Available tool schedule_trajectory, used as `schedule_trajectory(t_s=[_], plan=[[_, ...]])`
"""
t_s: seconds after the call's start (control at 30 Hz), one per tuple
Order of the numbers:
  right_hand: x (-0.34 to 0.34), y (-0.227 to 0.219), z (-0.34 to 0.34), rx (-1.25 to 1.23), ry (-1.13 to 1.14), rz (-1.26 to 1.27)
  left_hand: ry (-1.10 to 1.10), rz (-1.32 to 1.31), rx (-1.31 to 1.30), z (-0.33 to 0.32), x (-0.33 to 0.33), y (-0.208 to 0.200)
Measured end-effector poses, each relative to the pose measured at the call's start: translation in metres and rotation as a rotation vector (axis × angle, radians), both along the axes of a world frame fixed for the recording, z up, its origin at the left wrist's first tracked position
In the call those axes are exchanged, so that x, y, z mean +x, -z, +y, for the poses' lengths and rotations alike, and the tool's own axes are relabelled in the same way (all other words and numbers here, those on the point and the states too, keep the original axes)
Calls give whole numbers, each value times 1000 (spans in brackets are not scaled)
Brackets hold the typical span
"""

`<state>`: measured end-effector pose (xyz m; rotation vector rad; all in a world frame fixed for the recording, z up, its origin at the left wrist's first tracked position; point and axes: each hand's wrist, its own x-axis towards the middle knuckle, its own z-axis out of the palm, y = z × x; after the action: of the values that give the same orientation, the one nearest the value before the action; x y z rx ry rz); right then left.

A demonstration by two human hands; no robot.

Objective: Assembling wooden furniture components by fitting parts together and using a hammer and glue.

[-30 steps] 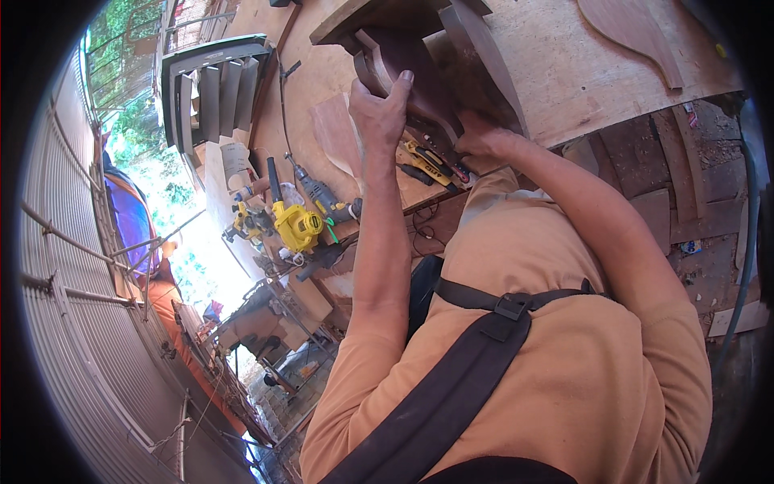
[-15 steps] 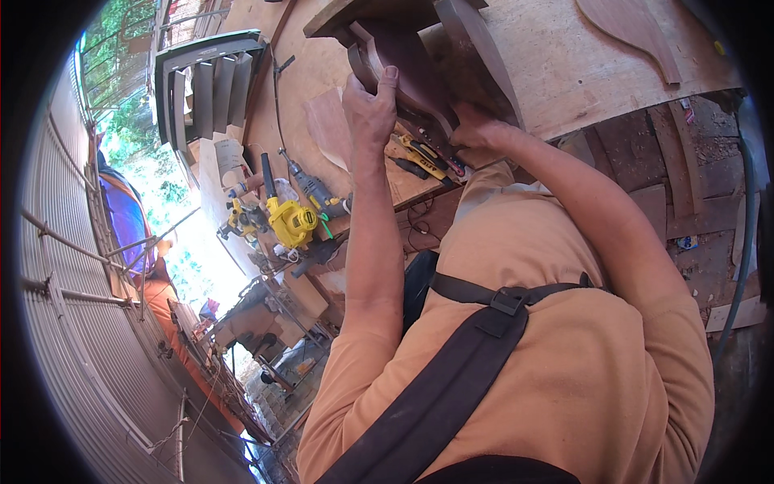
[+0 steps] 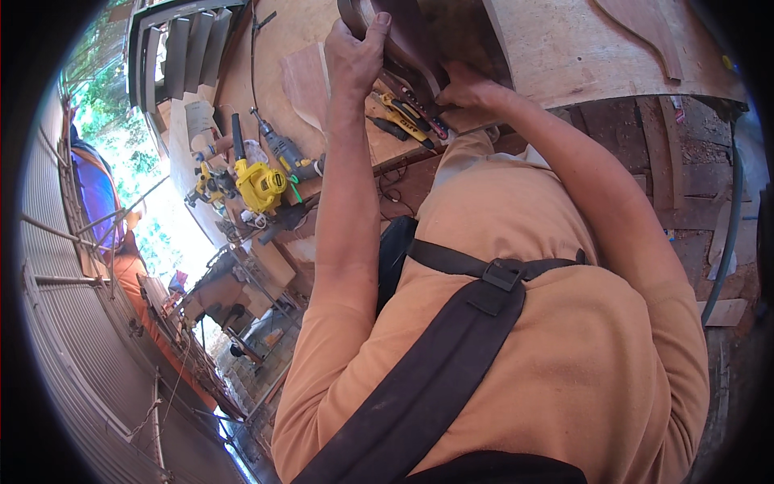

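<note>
A dark brown curved wooden piece point(image 3: 413, 50) leans over the workbench at the top of the view, its upper part cut off by the picture's edge. My left hand point(image 3: 355, 58) grips its left edge, thumb lying along the wood and fingers wrapped behind. At the lower end, the curled fingers of my right hand point(image 3: 469, 87) close on the piece, with their tips partly hidden. Just below it on the bench lies a yellow-and-black hand tool point(image 3: 405, 115). A flat, pale reddish wooden board point(image 3: 303, 87) rests beside my left wrist.
Left on the bench stand a yellow blower point(image 3: 260, 187) and a grey corded power tool point(image 3: 282, 149). Behind them is a dark slatted frame point(image 3: 190, 52). A curved board point(image 3: 645, 34) lies at the far right. Wood offcuts point(image 3: 657, 149) cover the floor below, near a hose point(image 3: 732, 226).
The whole view has shifted, so bench and hands appear higher and farther left. Both hands keep their places on the curved wooden piece, whose top now leaves the picture.
</note>
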<state>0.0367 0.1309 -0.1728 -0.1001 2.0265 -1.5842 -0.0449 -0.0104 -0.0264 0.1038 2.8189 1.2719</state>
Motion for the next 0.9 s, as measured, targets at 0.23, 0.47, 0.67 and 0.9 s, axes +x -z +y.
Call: schedule_trajectory(t_s=[0.23,0.47,0.67,0.9], plan=[[-3,-5,3,67,-59,14,5,-41,-14,7,7,-12],[-5,1,-6,-97,136,-200,19,-63,32,3,1,-10],[-4,-14,-2,-204,169,-260,15,-40,64,-4,1,0],[-8,-36,8,-192,131,-312,-10,-18,-54,-1,4,-2]])
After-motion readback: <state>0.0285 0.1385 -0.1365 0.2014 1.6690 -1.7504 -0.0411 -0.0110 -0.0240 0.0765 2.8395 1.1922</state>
